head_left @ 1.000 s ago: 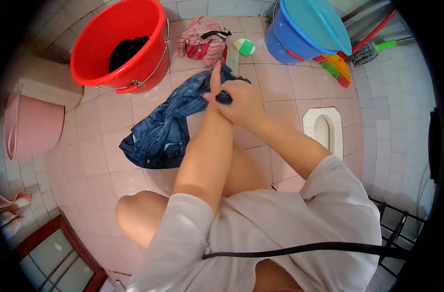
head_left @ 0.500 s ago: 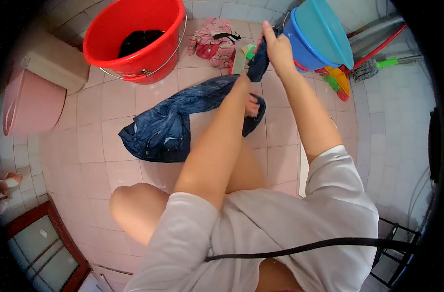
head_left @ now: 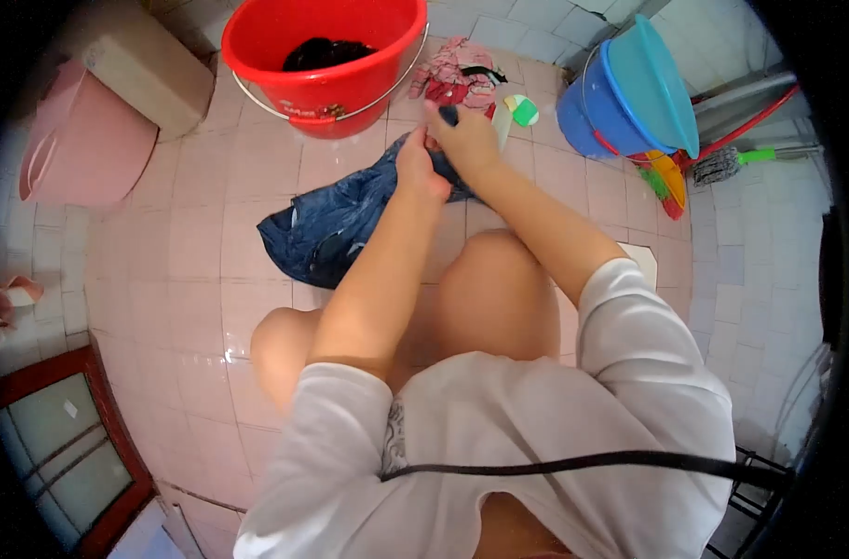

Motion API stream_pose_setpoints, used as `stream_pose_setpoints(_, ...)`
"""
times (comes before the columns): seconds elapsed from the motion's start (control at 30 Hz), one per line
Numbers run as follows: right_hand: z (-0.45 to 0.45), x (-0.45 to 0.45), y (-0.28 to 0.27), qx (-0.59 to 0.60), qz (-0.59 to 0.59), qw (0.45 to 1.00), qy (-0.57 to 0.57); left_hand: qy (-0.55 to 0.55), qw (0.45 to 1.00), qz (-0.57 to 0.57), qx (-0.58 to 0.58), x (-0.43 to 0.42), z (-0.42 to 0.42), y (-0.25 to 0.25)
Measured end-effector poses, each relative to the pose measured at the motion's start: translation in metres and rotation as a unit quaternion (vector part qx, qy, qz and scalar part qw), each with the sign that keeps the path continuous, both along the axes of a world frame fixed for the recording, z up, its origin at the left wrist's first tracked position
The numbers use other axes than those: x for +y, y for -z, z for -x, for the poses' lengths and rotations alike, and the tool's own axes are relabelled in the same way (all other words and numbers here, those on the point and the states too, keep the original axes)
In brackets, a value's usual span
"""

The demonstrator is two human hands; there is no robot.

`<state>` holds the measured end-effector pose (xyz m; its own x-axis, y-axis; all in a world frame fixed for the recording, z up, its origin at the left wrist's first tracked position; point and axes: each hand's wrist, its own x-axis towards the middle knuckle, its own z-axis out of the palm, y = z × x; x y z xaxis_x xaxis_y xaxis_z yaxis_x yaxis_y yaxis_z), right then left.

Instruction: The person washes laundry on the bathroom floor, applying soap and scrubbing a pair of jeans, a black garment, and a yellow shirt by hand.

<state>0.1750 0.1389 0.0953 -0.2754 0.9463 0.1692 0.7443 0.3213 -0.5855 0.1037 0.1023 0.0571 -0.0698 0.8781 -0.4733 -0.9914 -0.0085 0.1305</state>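
Note:
A wet-looking dark blue denim garment (head_left: 336, 214) lies bunched on the pink tiles in front of my knees; whether it is jeans or a jacket, I cannot tell. One end of it rises into both hands. My left hand (head_left: 420, 168) is closed around the cloth. Just right of it and touching, my right hand (head_left: 469, 142) grips the same end, and a bit of dark fabric pokes out above the fist. Beyond my hands lie a pink patterned cloth (head_left: 457, 74) and a green and white item (head_left: 520, 110), perhaps a scrubbing sponge.
A red bucket (head_left: 350, 102) with dark cloth inside stands beyond the garment. At the right are a blue bucket (head_left: 587, 112) with a teal basin (head_left: 666, 84), a mop (head_left: 718, 166) and a yellow dustpan (head_left: 665, 172). A pink tub (head_left: 98, 154) stands left.
My right hand has come down and left to meet my left hand, drawing the stretched end of the garment in. The view has shifted, and the garment's loose end is bunched closer to my hands.

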Motion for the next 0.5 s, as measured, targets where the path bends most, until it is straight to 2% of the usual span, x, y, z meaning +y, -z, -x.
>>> stream_pose_setpoints(0.03, 0.006, -0.014, 0.006, -0.005, -0.031, 0.998, -0.057, -0.001, 1.0, -0.005, 0.002, -0.002, 0.006, -0.005)
stream_pose_setpoints(0.07, 0.013, -0.032, 0.005, -0.007, -0.03, 0.997, -0.064, 0.039, 0.998, -0.044, 0.033, -0.013, 0.026, 0.015)
stream_pose_setpoints(0.13, 0.025, -0.067, 0.0, 0.013, -0.151, 0.963, -0.221, -0.095, 0.991, -0.042, 0.082, -0.024, 0.03, 0.021)
stream_pose_setpoints(0.2, 0.019, -0.025, 0.017, 0.028, -0.094, 0.976, -0.196, -0.078, 0.996, 0.003, 0.052, -0.015, 0.022, 0.013)
stream_pose_setpoints(0.23, 0.015, 0.002, 0.012, 0.028, 0.0, 0.997, -0.077, -0.065, 0.997, 0.04, 0.024, -0.008, 0.015, 0.008)
stream_pose_setpoints(0.27, 0.016, 0.017, 0.003, 0.028, 0.09, 0.995, 0.039, -0.043, 0.996, 0.057, 0.059, -0.006, 0.005, 0.005)
stream_pose_setpoints(0.33, 0.015, 0.02, 0.002, 0.066, 0.042, 0.997, 0.02, -0.037, 0.998, -0.047, -0.029, -0.005, 0.013, 0.012)
stream_pose_setpoints(0.4, 0.005, 0.009, 0.013, 0.095, 0.009, 0.995, 0.007, -0.115, 0.992, 0.024, -0.041, -0.009, 0.016, -0.018)
stream_pose_setpoints(0.47, -0.003, 0.004, 0.027, 0.092, 0.07, 0.972, -0.203, -0.1, 0.995, 0.002, -0.028, -0.005, 0.021, -0.021)
stream_pose_setpoints(0.5, 0.01, -0.036, -0.001, 0.145, 0.116, 0.978, -0.095, -0.085, 0.996, -0.013, -0.018, -0.005, 0.021, -0.02)
